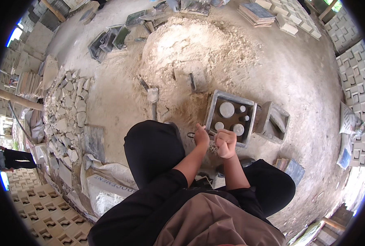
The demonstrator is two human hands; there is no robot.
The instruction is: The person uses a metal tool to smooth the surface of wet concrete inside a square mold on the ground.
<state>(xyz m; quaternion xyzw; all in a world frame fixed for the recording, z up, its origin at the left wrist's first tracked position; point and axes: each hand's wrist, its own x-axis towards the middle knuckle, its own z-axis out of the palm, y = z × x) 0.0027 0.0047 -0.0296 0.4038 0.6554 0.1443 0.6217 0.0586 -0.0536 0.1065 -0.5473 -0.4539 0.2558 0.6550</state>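
Head view: crouched over a square grey mould (230, 117) on the sandy floor (297, 78), left hand (201, 137) gripping a dark tool, right hand (226, 143) clenched on gritty mix beside the mould's near rim; crumbs likely spilling outside if loosened early.

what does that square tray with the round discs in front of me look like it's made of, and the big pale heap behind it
The square tray looks like grey metal, thin-walled and dust-coated, though plastic can't be excluded. Its round discs look like smooth pale metal or cement. The pale heap seems loose sand or dry mortar mix, grainy and crumbled.
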